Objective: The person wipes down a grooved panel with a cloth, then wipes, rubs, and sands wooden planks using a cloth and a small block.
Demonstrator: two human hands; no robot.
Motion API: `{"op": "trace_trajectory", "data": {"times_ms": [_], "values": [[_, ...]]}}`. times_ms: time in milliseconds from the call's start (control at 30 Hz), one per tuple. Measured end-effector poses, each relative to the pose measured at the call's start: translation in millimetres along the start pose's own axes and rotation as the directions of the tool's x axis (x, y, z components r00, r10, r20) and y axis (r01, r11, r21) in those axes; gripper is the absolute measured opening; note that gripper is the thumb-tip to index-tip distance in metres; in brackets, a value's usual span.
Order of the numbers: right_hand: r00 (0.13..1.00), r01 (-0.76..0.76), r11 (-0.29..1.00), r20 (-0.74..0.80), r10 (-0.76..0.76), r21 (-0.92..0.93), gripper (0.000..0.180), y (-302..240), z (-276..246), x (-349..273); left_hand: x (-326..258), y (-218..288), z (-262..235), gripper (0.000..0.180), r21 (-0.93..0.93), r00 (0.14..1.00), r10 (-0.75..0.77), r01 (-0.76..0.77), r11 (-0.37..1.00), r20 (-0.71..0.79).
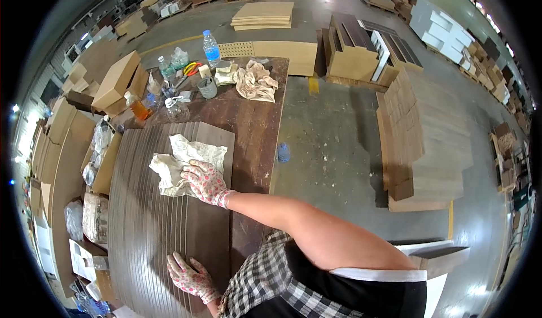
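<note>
Right hand (204,181) fingers spread flat on white rag (182,165); left hand (189,274) open, pressing grooved board stack (152,227).

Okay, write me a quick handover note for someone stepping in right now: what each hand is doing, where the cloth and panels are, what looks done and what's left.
Right hand: gloved, pressed flat on the white cloth, which lies on the top panel of the fanned stack on the workbench.
Left hand: gloved, flat on the near end of the same panels, steadying them.
Spare rag, water bottle and small cup sit at the far end of the bench.
Done: cannot tell how much of the surface has been wiped.
Left: judging by the cloth's position, probably the near half of the panels.
</note>
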State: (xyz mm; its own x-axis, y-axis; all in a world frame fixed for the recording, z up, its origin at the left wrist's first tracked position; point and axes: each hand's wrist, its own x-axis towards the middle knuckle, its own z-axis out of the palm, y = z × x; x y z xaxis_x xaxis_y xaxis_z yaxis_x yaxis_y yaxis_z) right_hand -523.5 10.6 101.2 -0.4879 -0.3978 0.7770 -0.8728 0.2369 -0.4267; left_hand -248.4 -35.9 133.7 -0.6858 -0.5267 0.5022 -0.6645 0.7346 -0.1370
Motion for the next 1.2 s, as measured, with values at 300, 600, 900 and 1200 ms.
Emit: {"op": "trace_trajectory", "data": {"times_ms": [300, 600, 900, 1200], "values": [[0.990, 0.066, 0.998, 0.125, -0.067, 0.009, 0.037, 11, -5, 1, 3, 1, 7, 0.039, -0.029, 0.993, -0.112, 0.111, 0.993, -0.028], [0.924, 0.299, 0.951, 0.222, -0.310, 0.085, 0.041, 42, -12, 7, 7, 7, 5, 0.038, 0.077, 0.949, -0.303, 0.310, 0.948, -0.090], [0.716, 0.612, 0.773, 0.299, -0.631, 0.166, 0.031, 71, -19, 56, 16, 13, -19, 0.047, 0.090, 0.847, -0.521, 0.530, 0.843, -0.107], [0.900, 0.312, 0.948, 0.298, -0.317, 0.067, 0.032, 115, 0, 159, 1, 4, -16, 0.041, 0.088, 0.829, -0.532, 0.551, 0.830, -0.174]]}}
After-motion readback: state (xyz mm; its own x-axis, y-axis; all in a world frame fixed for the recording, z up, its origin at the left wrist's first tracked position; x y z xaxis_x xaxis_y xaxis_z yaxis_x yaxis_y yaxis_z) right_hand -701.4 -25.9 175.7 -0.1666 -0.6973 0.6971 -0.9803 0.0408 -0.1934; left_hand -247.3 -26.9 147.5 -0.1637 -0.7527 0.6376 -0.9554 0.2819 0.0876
